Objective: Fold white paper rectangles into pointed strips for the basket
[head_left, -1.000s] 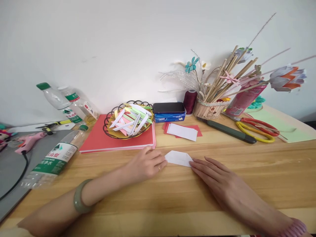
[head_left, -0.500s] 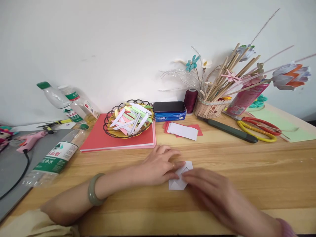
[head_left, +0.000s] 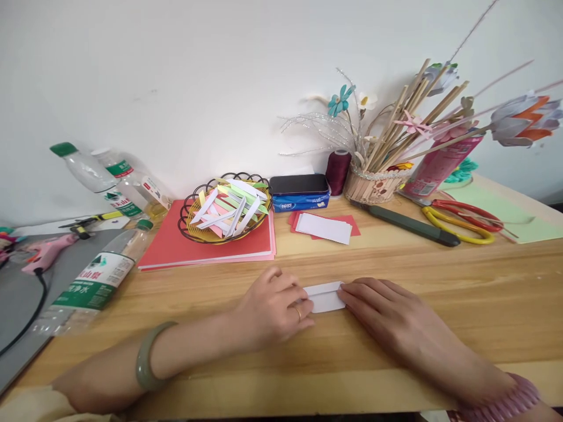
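**Turning from its slant, the folded white paper [head_left: 326, 299] is now lying crosswise between two hands**

Since the earlier frame, the paper has been swinging round and narrowing into a strip, and the right hand [head_left: 400, 316] has been shifting off its middle to its right end. The left hand [head_left: 275, 308] is now meeting the opposite end.

The strip is resting on the wooden tabletop [head_left: 264, 381], its long axis running left to right, with the right end angling very slightly away from the person. A folded band is running along its far long edge. Neither hand is lying nearer: both are touching the paper, one at each short end, and its middle is showing between them.

The left hand's fingers are curling and pointing rightward; whether they are pinching the end or only pressing it, I cannot tell. The right hand's fingers are lying close together, nearly straight, reaching leftward onto the other end; its thumb is hiding, so a grip cannot be told either.

Beyond the strip, white slips [head_left: 323, 228] are lying on red slips [head_left: 356, 227]. Farther to the left, a basket [head_left: 222, 241] of folded paper pieces [head_left: 237, 210] is sitting on red sheets [head_left: 162, 240].
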`<state>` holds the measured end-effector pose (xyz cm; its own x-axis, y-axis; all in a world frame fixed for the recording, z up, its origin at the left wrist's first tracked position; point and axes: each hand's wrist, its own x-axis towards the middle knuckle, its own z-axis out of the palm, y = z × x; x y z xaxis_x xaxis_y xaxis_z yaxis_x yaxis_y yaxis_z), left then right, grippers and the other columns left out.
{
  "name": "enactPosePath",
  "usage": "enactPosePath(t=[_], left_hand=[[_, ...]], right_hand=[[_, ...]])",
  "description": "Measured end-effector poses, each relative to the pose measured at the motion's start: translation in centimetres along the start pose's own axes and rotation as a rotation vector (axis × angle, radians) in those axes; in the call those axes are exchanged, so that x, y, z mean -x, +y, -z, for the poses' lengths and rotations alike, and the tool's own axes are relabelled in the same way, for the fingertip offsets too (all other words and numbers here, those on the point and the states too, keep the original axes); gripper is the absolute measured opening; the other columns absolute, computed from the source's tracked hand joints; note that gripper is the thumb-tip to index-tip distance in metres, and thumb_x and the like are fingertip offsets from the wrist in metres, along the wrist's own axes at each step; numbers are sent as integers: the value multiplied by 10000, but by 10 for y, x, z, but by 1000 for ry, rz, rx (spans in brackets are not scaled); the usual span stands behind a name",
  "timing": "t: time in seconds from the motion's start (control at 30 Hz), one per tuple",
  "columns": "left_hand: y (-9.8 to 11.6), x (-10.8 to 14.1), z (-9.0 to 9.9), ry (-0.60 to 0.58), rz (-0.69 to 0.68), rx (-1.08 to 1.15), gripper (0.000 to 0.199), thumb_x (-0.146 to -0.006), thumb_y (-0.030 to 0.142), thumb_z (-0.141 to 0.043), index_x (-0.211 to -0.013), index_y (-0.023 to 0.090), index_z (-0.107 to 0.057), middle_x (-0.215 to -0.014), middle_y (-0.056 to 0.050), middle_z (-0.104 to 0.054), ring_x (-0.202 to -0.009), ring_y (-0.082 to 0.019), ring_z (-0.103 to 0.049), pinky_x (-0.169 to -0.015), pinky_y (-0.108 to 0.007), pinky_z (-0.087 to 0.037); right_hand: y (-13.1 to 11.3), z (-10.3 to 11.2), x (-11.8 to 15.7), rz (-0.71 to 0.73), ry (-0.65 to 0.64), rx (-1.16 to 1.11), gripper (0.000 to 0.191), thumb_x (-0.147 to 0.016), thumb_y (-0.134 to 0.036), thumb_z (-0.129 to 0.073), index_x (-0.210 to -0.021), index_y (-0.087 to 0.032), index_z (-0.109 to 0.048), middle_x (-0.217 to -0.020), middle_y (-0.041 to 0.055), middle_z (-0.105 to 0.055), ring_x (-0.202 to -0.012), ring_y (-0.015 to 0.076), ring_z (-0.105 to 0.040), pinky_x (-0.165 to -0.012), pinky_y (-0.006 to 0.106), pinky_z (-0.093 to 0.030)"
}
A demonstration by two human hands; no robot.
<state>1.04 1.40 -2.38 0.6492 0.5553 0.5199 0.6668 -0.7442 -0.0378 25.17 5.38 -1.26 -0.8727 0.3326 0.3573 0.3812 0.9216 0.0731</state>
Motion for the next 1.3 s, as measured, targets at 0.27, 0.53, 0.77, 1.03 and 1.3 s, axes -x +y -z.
enactPosePath(t=[0.27,0.53,0.77,1.03,1.3], left_hand=[[-1,0,-5,40,-19,-73,184,-886,175,-529,-730,173,-627,-808,-8,-663,-795,-147,-536,-672,-299,-345],[-2,-6,-3,12,293,240,153,-853,175,-548,-747,186,-658,-731,-1,-665,-772,-151,-519,-704,-284,-427],[3,-7,-2,-86,492,236,74,-783,163,-629,-720,200,-642,-748,20,-656,-815,-156,-530,-776,-327,-414],[0,-1,-1,-128,540,262,116,-834,163,-572,-721,185,-591,-762,17,-626,-833,-172,-501,-748,-330,-367],[-2,-2,0,-145,480,323,90,-862,188,-564,-784,195,-606,-825,20,-650,-878,-162,-507,-831,-346,-328]], right_hand=[[5,-6,0,-37,10,-77,257,-934,-172,-353,-985,-128,-601,-938,114,-642,-879,220,-590,-752,387,-513],[4,-9,-7,-250,20,-306,203,-921,-175,-395,-886,-184,-595,-875,74,-590,-788,177,-565,-688,325,-482],[3,-10,-11,-407,-12,-446,151,-890,-241,-473,-848,-208,-614,-842,52,-598,-740,169,-587,-643,308,-488],[10,-9,-7,-430,-44,-375,212,-918,-240,-398,-782,-204,-557,-792,49,-574,-725,182,-560,-653,331,-465],[-1,-5,-15,-330,37,-339,107,-880,-198,-451,-880,-190,-557,-869,66,-574,-772,185,-550,-667,327,-466]])
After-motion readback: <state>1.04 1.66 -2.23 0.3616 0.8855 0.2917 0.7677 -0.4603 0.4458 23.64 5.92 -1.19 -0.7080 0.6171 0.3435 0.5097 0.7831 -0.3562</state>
